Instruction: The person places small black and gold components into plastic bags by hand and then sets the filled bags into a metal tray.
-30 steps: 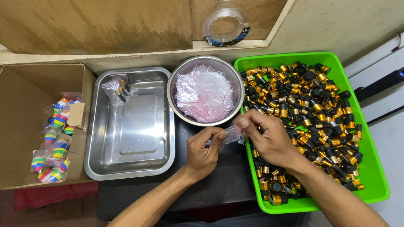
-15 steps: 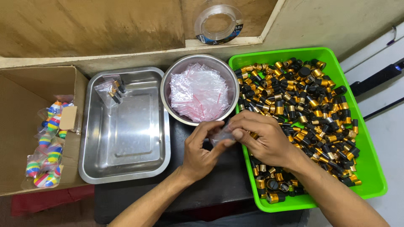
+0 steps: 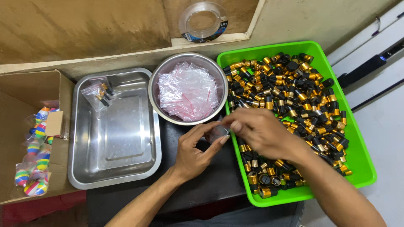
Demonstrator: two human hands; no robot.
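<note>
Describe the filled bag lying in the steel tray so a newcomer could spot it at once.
Start at the rectangular steel tray left of the round bowl. In its far-left corner lies one small clear bag holding a few black-and-gold caps, the only thing in that tray; the bowl's bags look empty.

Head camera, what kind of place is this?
Probably a small packing bench: a green tray heaped with black-and-gold caps, a steel bowl of clear bags, and a steel tray holding one filled bag.

Light: bright, even, from overhead.
Glare: soft sheen on the tray (image 3: 113, 168) floor and the bowl (image 3: 156, 90) rim.
Shadows: faint, short, under both hands on the dark table (image 3: 210, 185).
Focus: sharp at centre; right hand (image 3: 261, 132) slightly blurred.
Edges: mild wide-angle bending at corners.
</note>
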